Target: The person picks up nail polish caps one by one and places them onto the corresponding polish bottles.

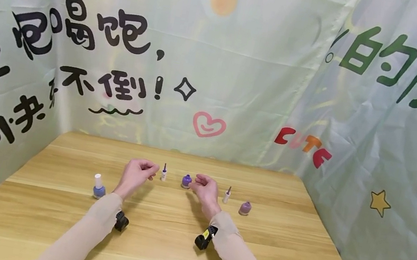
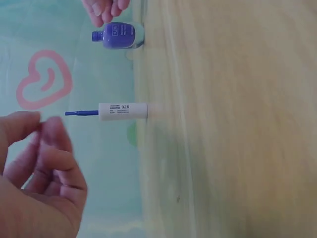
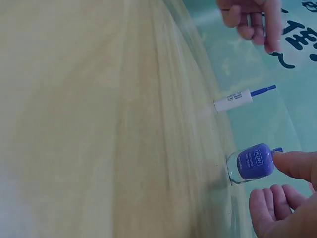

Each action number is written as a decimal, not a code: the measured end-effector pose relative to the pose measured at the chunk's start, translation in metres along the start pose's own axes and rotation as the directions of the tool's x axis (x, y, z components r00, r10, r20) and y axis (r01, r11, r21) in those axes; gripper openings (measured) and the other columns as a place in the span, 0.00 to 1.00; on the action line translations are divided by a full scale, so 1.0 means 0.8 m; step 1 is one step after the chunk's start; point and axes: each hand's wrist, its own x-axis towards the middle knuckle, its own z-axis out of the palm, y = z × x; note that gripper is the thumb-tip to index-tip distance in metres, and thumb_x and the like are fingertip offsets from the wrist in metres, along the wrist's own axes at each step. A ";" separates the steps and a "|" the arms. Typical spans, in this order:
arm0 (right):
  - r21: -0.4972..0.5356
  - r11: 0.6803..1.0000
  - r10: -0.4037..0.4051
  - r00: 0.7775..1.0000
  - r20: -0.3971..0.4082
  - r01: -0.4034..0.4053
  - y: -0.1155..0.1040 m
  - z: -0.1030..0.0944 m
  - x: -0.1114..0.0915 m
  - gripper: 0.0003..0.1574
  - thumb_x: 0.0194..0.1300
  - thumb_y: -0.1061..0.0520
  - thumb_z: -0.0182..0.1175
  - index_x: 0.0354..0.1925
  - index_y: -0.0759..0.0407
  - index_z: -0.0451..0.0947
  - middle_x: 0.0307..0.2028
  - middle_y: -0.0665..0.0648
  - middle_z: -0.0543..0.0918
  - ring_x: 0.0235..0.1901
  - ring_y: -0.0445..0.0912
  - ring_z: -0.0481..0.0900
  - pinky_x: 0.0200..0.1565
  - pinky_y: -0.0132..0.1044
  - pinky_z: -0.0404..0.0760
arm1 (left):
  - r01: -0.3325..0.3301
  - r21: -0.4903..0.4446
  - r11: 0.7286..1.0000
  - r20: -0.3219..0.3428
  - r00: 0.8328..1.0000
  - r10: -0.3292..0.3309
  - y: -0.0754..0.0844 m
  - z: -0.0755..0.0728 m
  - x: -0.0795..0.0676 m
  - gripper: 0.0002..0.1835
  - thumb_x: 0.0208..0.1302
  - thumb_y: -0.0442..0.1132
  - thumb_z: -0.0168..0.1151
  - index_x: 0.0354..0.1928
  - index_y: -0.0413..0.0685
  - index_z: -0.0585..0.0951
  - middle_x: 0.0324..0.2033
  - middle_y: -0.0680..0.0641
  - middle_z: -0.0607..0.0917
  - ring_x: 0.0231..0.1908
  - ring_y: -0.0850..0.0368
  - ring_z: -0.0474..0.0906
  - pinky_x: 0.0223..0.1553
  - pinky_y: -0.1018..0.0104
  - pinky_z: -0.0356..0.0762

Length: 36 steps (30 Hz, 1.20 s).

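Note:
My left hand [image 1: 135, 176] hovers just left of a white nail polish cap [image 1: 163, 175], which stands on the table with its purple-tipped brush pointing up. The fingers are loosely bent with nothing between them, thumb tip near the forefinger, close to the brush end in the left wrist view. To the right stands an uncapped purple nail polish bottle [image 1: 187, 181]. My right hand [image 1: 206, 192] is beside its right side, thumb near the bottle's neck and fingers loosely bent below in the right wrist view. It does not grip the bottle.
Right of my right hand, another white cap [image 1: 227, 196] stands brush-up, near an open mauve nail polish bottle [image 1: 245, 208]. A capped blue nail polish bottle [image 1: 99, 191] stands left of my left hand. Printed cloth [image 1: 258, 87] hangs around the wooden table [image 1: 155, 241].

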 end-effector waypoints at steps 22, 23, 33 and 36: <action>-0.111 0.994 0.024 0.998 0.060 -0.018 0.004 0.011 0.023 0.26 0.43 0.70 0.68 0.46 0.63 0.79 0.40 0.60 0.82 0.43 0.51 0.78 0.49 0.41 0.73 | 0.318 -0.138 0.938 0.153 0.942 -0.297 -0.021 0.018 0.033 0.28 0.49 0.35 0.68 0.54 0.39 0.72 0.44 0.42 0.77 0.38 0.52 0.75 0.38 0.59 0.73; -0.117 0.993 0.025 0.998 0.055 -0.018 0.003 0.012 0.024 0.26 0.43 0.70 0.69 0.45 0.63 0.79 0.41 0.60 0.82 0.44 0.52 0.78 0.49 0.41 0.73 | 0.320 -0.143 0.937 0.157 0.942 -0.297 -0.021 0.019 0.035 0.28 0.49 0.35 0.68 0.54 0.39 0.72 0.44 0.42 0.78 0.37 0.52 0.75 0.37 0.59 0.73; -0.255 0.967 -0.001 1.000 0.003 0.001 0.007 0.019 0.031 0.23 0.41 0.63 0.73 0.41 0.59 0.82 0.38 0.56 0.84 0.44 0.50 0.78 0.49 0.40 0.73 | 0.311 -0.160 0.937 0.191 0.941 -0.280 -0.027 0.032 0.043 0.22 0.49 0.30 0.67 0.48 0.37 0.74 0.42 0.41 0.79 0.33 0.54 0.75 0.32 0.61 0.73; -0.254 0.967 0.006 1.000 0.002 -0.005 0.010 0.018 0.031 0.23 0.42 0.62 0.73 0.41 0.58 0.82 0.37 0.55 0.84 0.43 0.49 0.78 0.48 0.41 0.73 | 0.320 -0.164 0.933 0.205 0.936 -0.285 -0.028 0.034 0.043 0.23 0.49 0.30 0.67 0.49 0.37 0.74 0.42 0.40 0.80 0.34 0.54 0.75 0.32 0.61 0.73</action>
